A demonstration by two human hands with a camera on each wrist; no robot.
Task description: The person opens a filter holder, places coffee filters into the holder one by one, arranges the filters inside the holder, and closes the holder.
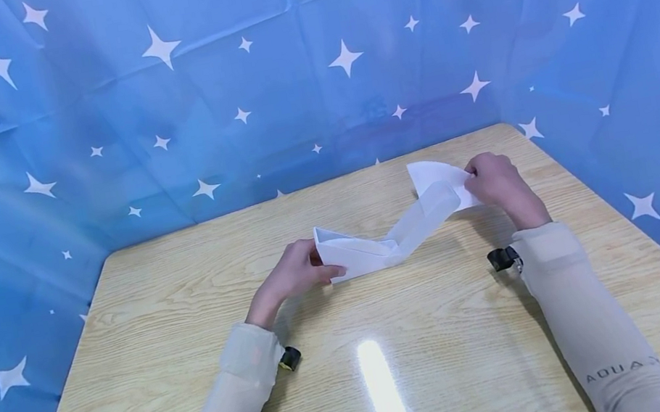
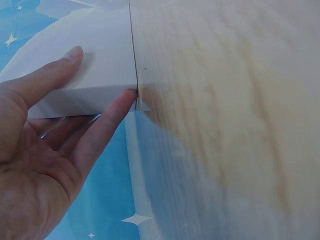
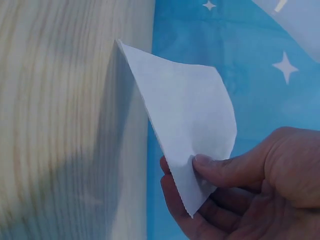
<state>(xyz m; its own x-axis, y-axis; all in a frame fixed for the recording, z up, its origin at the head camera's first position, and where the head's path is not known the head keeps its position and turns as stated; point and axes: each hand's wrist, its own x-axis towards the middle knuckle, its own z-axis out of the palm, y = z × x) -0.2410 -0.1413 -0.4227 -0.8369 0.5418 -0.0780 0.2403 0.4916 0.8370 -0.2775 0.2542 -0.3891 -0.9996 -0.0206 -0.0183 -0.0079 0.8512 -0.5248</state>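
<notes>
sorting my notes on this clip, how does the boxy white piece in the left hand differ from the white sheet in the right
The boxy white piece has a side wall with visible depth; the white sheet looks thin and bowed.
The boxy white piece shows a straight edge, the white sheet a finely jagged one.
Both are white, each gripped between thumb and fingers, by the left hand and right hand.

the sheet is matt paper, the tabletop glossy wood, the backdrop cloth.

left hand grips white box, 9-o'clock end | right hand pinches sheet, 3-o'clock edge | starry curtain, 12 o'clock
</notes>
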